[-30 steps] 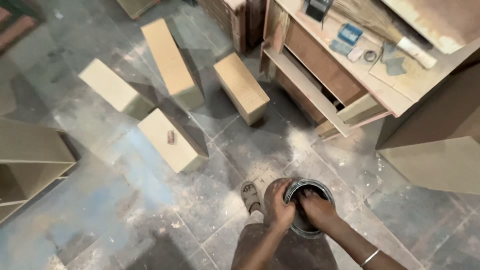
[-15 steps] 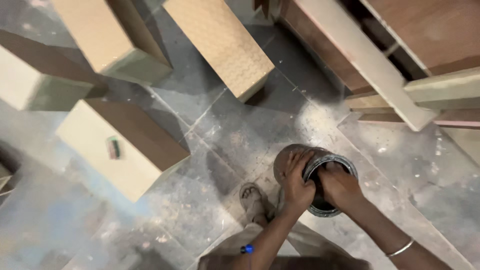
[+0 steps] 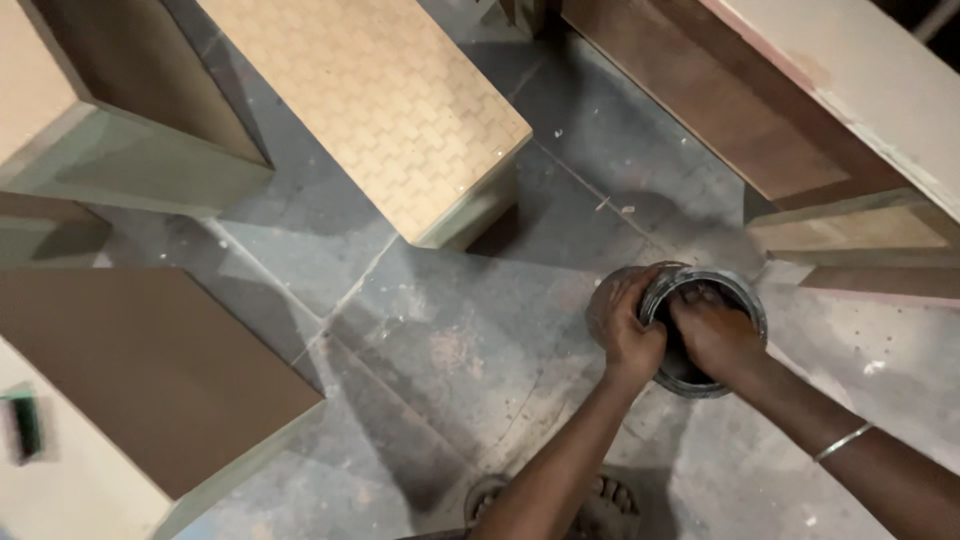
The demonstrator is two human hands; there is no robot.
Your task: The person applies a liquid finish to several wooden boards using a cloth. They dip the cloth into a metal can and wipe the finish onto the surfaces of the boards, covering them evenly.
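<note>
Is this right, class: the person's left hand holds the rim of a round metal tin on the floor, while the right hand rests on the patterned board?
Not quite. The left hand does hold the rim of the round metal tin on the floor, but the right hand reaches inside the tin; it is not on the patterned board. The head view shows this.

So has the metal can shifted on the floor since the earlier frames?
Cannot tell: the camera closed in, but the metal can sits beside the same wooden frame, with both hands on it.

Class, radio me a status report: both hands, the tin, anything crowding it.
Left hand grips the rim of the round metal tin. Right hand reaches inside it. Tin stands on the concrete floor; wooden box and cabinet near, not touching.
</note>
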